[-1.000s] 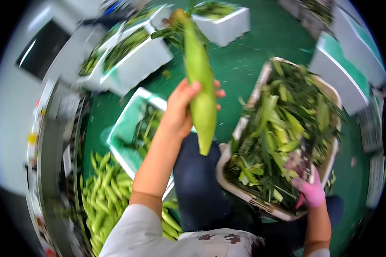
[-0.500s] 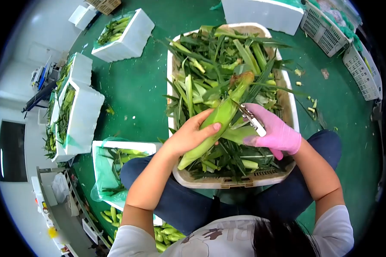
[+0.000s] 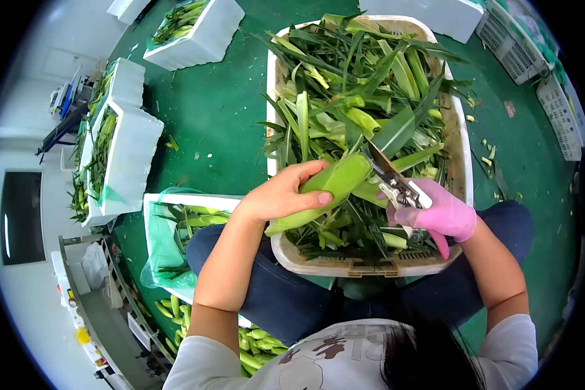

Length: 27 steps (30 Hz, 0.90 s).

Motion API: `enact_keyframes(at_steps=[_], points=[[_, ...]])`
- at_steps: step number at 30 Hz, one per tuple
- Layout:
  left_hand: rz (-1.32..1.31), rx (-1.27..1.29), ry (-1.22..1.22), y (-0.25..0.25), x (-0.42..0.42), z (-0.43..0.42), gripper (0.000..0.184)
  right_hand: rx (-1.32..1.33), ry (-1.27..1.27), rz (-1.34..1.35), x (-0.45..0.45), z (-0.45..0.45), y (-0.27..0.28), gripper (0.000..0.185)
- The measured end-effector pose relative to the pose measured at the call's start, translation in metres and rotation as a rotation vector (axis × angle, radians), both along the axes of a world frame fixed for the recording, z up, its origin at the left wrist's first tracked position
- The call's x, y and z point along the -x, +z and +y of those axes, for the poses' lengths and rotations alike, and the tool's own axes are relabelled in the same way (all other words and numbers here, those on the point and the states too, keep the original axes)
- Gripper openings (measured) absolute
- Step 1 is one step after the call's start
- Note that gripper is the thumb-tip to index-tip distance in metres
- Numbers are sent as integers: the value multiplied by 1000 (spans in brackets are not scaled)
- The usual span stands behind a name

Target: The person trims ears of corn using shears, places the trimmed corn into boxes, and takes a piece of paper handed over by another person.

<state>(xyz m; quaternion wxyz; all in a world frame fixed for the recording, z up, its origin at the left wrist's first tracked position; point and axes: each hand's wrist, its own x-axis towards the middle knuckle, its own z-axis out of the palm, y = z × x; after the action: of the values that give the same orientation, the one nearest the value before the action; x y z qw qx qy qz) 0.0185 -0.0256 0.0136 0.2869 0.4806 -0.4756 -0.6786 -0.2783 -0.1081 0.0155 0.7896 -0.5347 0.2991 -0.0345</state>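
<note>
My left hand (image 3: pixel 283 194) is wrapped round an ear of corn (image 3: pixel 344 179) in its green husk, thumb along the top. The far end of the ear looks blunt and cut. In a pink glove, my right hand (image 3: pixel 443 209) grips pruning shears (image 3: pixel 391 172) with white handles. Their dark blades point up and left, close beside the cut end; whether they touch it I cannot tell. Under both hands stands a white plastic basket (image 3: pixel 460 140), heaped with cut husks and long green leaves (image 3: pixel 364 78).
White foam boxes holding corn (image 3: pixel 133 156) stand on the green floor at left, with another box (image 3: pixel 208 32) farther up. Beside my left knee is a foam box lined with green plastic (image 3: pixel 159 240). Trimmed ears (image 3: pixel 260 344) lie near my lap. White crates (image 3: pixel 510 45) stand at upper right.
The brown silky tip of the ear is gone from its end. My right hand with the shears has moved right and down, and the blades now show clearly. The whole view has shifted slightly.
</note>
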Motion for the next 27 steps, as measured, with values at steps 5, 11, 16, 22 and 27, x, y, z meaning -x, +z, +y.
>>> enact_keyframes(at_steps=[5, 11, 16, 22, 27], points=[[-84, -26, -260, 2, 3, -10, 69, 200, 385, 114, 6, -6, 19, 59], [324, -272, -208, -12, 10, -8, 77, -47, 12, 9, 3, 16, 4, 34], [524, 58, 693, -27, 32, -15, 55, -293, -265, -190, 4, 23, 6, 44], [569, 137, 1023, -23, 37, -19, 50, -487, -165, -67, -17, 66, -11, 56], [517, 187, 979, -39, 73, 2, 51, -248, -612, -111, -47, 63, -34, 47]])
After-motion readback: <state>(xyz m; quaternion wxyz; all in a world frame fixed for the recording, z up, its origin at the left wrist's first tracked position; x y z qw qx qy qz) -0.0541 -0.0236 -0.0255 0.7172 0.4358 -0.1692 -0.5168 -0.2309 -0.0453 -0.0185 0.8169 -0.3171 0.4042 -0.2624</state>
